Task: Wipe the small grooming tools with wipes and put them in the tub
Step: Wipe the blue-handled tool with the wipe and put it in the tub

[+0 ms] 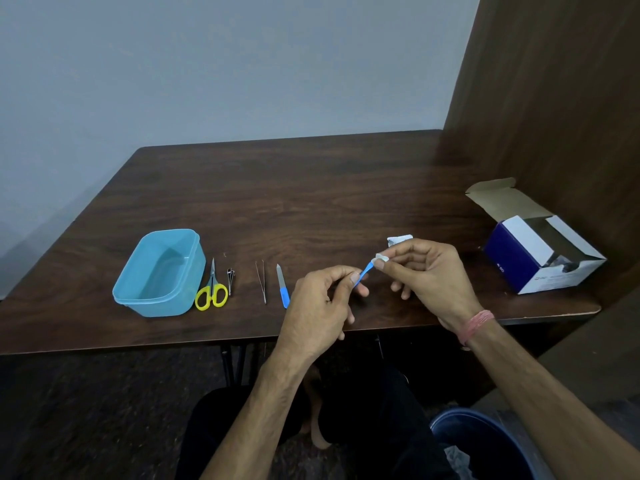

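A slim blue plastic grooming tool (364, 271) is held in the air just above the near middle of the dark brown wooden table (311, 202), slanting up to the right. The left hand (320, 308) pinches its lower end between thumb and forefinger, the other fingers curled loosely beneath. The right hand (427, 275) presses a small folded white wipe (380, 258) around the tool's upper end, thumb and forefinger closed on wipe and tool together. A pink thread band (476, 325) circles the right wrist.

Just beyond the right hand a torn white wipe sachet (398, 240) lies on the table. To the left of the hands, in a row near the front edge, lie a metal nail file with a blue handle (283, 287), thin metal tweezers (261, 280), a small metal nail clipper (230, 279) and yellow-handled scissors (211, 289), each apart from its neighbour. The scissors lie just beside the translucent light blue plastic tub (159, 271), which stands open at the left, near the front edge.

At the far right an opened blue and white cardboard box (540, 254) sits close to the table's right edge, beside a brown wooden panel (554, 98). The far half of the table is open surface. A blue bucket (485, 441) stands on the floor at the near right.
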